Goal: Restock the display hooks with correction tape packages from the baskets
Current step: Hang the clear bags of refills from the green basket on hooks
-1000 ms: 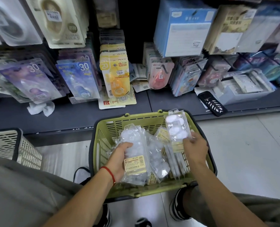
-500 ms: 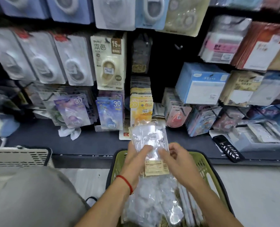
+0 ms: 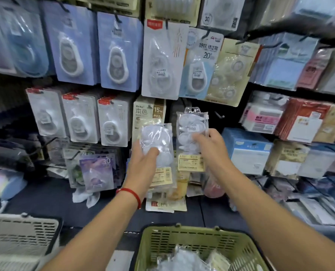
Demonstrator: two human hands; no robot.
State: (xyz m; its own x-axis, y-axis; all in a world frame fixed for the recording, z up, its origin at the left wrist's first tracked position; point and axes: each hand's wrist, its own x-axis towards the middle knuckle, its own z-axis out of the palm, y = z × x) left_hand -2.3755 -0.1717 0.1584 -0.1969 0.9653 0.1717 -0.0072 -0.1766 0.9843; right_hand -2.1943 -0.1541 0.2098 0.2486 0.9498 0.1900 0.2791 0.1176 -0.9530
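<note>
Two clear packages of correction tape are up in front of the display wall, one in each hand. The left hand [image 3: 143, 163] holds the left package [image 3: 159, 153] from behind, with the thumb curled over its front; a red cord [image 3: 132, 194] goes around this wrist. The right hand [image 3: 209, 147] pinches the right package [image 3: 192, 137] at its right edge, with the fingers curled on the front. This package stands upright, a little higher than the left one, and its hang tab with a small hole is at the top, in front of the dark panel. It is not possible to tell if the tab is already on a hook. The two packages are side by side, close, with a narrow gap between them. Each one has a yellow label near its bottom. Below the forearms, between them, stands a green basket [image 3: 182, 239] with more clear packages inside. Left of the left forearm is the corner of a white basket [image 3: 21, 235]. Above both hands hang rows of carded tapes [image 3: 115, 53].
</note>
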